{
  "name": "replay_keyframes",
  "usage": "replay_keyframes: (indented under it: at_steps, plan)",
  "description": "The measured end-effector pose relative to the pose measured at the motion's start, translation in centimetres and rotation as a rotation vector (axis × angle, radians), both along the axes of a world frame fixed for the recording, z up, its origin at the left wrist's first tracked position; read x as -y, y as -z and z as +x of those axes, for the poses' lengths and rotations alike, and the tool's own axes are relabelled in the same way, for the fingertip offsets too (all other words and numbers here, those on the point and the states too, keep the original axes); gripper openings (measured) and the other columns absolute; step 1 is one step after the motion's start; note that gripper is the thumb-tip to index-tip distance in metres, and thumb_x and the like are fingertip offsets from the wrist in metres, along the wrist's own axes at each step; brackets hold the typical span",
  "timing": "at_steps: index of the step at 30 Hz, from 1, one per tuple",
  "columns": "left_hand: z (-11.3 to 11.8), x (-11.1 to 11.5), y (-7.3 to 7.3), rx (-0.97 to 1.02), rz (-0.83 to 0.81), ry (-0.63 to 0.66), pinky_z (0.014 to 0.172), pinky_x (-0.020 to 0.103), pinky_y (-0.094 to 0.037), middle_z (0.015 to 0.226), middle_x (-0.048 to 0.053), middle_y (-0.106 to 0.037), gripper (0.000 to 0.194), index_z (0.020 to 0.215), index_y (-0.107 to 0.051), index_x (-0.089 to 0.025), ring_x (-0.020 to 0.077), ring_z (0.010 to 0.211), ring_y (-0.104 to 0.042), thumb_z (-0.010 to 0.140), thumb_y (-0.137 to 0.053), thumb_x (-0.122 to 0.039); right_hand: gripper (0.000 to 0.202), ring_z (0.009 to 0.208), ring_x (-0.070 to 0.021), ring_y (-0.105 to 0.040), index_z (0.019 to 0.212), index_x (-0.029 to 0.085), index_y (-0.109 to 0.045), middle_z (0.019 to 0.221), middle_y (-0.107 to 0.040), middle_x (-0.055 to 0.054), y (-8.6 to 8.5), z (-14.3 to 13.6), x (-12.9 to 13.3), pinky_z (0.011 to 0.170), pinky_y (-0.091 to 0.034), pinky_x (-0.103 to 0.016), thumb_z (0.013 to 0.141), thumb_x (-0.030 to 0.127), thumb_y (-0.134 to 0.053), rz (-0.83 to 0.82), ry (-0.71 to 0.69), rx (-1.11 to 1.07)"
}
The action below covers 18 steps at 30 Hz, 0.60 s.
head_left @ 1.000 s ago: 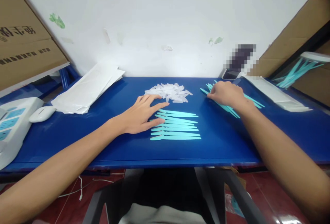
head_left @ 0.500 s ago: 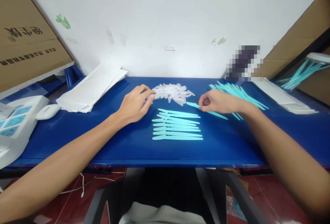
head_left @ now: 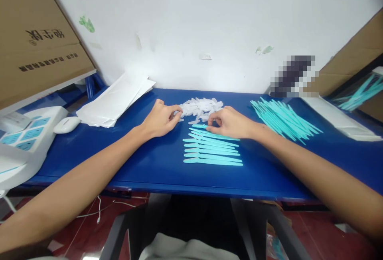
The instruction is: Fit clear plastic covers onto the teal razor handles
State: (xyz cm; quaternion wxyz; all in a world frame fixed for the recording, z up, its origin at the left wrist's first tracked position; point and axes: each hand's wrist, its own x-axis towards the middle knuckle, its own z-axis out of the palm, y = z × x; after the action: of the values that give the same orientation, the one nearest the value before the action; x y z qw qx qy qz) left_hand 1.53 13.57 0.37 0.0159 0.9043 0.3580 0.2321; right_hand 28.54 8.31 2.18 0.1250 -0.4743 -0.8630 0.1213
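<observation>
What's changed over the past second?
The right hand took a turquoise stick from the loose pile and brought it left to the far end of the row. The left hand moved from the row to the white pieces. The row otherwise looks unchanged.

Soft light brightens the wall (head_left: 179,20), glare spots the floor (head_left: 74,232), and mosaic blocks (head_left: 291,75) obscure a patch.

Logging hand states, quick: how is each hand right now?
Left hand: fingers curled beside the white pieces; whether it holds one cannot be told.
Right hand: closed, pinching a turquoise stick.
</observation>
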Motion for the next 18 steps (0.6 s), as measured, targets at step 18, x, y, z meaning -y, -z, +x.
replay_keyframes:
  at_steps: [18]
  plan:
    - [0.1, 0.5, 0.6, -0.215, 0.039, 0.227, 0.094, 0.053, -0.042, 0.128, 0.015, -0.054, 0.041, 0.131, -0.071, -0.028, 0.033, 0.112, -0.047, 0.104, -0.041, -0.034, 0.032, 0.078, -0.0198, -0.061, 0.101, 0.017, -0.078, 0.092, -0.072, -0.009, 0.4, 1.9, 1.1, 0.071, -0.043, -0.032, 0.095, 0.042, -0.058, 0.043, -0.107, 0.006]
